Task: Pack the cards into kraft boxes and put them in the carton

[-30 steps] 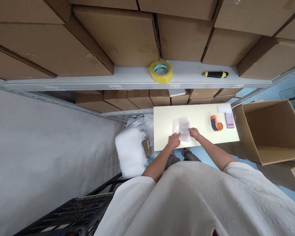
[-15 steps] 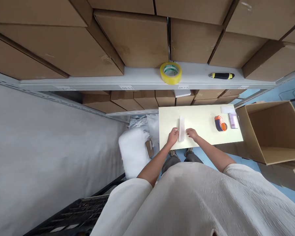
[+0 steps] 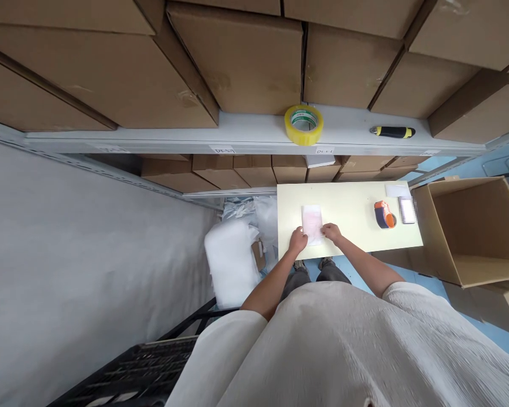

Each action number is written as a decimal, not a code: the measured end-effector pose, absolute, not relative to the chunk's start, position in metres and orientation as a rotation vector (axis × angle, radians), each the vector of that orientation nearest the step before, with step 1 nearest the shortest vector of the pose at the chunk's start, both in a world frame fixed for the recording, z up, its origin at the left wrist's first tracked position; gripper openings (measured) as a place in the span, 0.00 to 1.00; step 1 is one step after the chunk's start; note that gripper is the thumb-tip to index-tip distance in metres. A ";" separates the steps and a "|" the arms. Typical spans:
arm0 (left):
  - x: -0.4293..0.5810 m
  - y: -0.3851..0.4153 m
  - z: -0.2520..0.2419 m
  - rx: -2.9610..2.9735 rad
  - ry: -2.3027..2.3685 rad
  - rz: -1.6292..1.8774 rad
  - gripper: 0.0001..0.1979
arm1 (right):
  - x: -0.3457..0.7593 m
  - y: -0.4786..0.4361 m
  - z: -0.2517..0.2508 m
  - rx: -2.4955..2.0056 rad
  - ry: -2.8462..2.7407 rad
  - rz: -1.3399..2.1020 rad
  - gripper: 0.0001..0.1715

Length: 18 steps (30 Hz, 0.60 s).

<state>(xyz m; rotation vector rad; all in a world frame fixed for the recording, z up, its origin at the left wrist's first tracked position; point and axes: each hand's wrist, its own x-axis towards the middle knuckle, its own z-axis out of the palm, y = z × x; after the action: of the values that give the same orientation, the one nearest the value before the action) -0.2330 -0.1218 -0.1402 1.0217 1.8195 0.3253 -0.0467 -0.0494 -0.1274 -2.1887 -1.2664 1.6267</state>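
Observation:
A small pale pink packet (image 3: 312,221) in clear wrapping lies flat on the cream table (image 3: 348,198). My left hand (image 3: 298,239) grips its near left corner and my right hand (image 3: 331,231) grips its near right corner, fingers curled on the edge. Both hands sit near the table's front edge. An orange and blue tape dispenser (image 3: 384,214) rests to the right of the packet, with a small purple-white card (image 3: 407,210) beside it.
An open cardboard box (image 3: 470,226) stands right of the table. A yellow tape roll (image 3: 303,124) and a black-yellow utility knife (image 3: 392,131) lie on the grey shelf (image 3: 173,133) among stacked cartons. White foam bags (image 3: 231,263) sit left of the table, a black crate (image 3: 127,370) lower left.
The packet stood on edge between my hands half a second ago; now it lies flat with both hands on its near corners. The camera view has shifted slightly.

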 end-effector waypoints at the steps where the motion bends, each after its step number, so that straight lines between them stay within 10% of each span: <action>1: -0.233 -0.123 -0.140 0.998 1.814 0.352 0.28 | -0.048 -0.050 -0.129 -2.195 -1.286 1.609 0.08; 18: -0.283 -0.112 -0.145 0.989 1.905 0.641 0.27 | -0.142 0.008 -0.138 -1.948 -1.496 1.623 0.05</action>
<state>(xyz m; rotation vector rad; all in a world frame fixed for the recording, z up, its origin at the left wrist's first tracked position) -0.2833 -0.1121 -0.1452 0.9894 1.9046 0.6406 -0.1421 0.0082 -0.1376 -1.9478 -1.4965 1.6233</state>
